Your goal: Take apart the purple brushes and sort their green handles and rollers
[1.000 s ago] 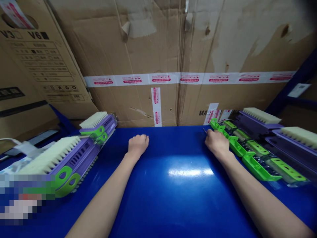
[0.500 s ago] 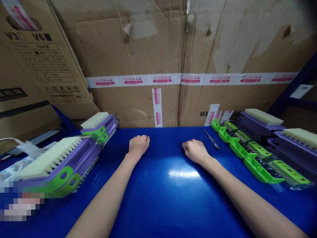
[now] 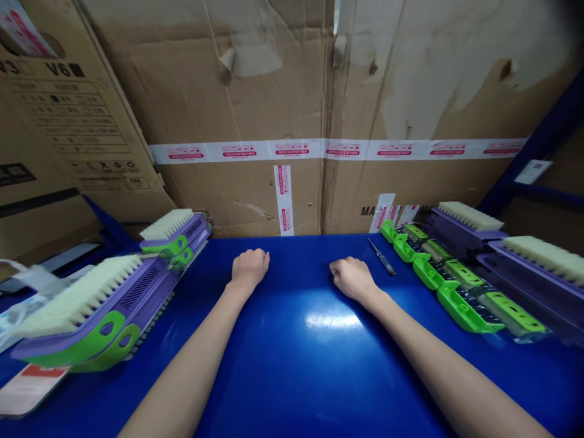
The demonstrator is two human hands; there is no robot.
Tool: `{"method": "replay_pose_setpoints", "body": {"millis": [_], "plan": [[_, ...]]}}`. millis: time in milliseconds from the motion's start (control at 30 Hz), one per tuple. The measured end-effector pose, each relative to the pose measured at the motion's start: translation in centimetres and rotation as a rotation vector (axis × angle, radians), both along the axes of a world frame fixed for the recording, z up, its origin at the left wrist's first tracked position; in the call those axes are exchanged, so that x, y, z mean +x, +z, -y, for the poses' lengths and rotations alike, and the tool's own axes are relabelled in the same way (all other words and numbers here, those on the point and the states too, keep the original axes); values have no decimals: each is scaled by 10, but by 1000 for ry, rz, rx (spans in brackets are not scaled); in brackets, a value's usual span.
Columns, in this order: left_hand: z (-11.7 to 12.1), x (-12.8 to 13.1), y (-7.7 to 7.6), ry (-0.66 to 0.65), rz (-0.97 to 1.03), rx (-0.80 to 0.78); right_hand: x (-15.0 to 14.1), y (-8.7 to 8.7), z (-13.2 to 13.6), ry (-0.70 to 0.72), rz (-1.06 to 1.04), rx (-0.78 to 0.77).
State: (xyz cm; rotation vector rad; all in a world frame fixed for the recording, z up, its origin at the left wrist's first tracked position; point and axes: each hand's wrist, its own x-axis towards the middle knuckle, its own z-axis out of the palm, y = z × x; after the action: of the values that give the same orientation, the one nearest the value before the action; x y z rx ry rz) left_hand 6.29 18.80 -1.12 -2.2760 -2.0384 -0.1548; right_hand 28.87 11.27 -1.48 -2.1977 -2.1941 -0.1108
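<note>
Left hand and right hand fisted, seemingly empty, resting on table; screwdriver just right of right fingers.

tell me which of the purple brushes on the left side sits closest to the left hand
The far purple brush, by the cardboard boxes, lies closest to the left hand. The other left-side brush lies nearer the camera, farther from that fist.

The glossy blue table mirrors the lamp. The slim metal screwdriver glints; purple-and-green plastic brushes look smooth; the brown cardboard boxes are matt, scuffed.
</note>
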Motion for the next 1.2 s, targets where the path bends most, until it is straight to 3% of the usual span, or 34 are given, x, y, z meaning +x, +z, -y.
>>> {"method": "replay_pose_setpoints", "body": {"millis": [167,333,467,600,733,800,900,1033,1200], "plan": [[-5,-12,27,82,70,77,0,-1,0,3,6,10],[-15,-40,72,249,58,358,0,-2,-1,3,6,17],[-32,-66,93,308,-51,584,-1,-1,0,1,11,17],[-51,-96,98,436,-56,518,-1,0,1,3,17,7],[-63,-125,97,556,78,279,-1,1,1,3,18,-5],[-66,-136,95,534,190,194,-1,1,1,2,19,-11],[-70,-143,92,493,240,223,-1,1,0,-5,20,-20],[-68,-133,97,504,142,282,0,0,0,-5,14,-23],[-42,-89,113,436,81,319,0,1,0,-9,-8,-14]]}}
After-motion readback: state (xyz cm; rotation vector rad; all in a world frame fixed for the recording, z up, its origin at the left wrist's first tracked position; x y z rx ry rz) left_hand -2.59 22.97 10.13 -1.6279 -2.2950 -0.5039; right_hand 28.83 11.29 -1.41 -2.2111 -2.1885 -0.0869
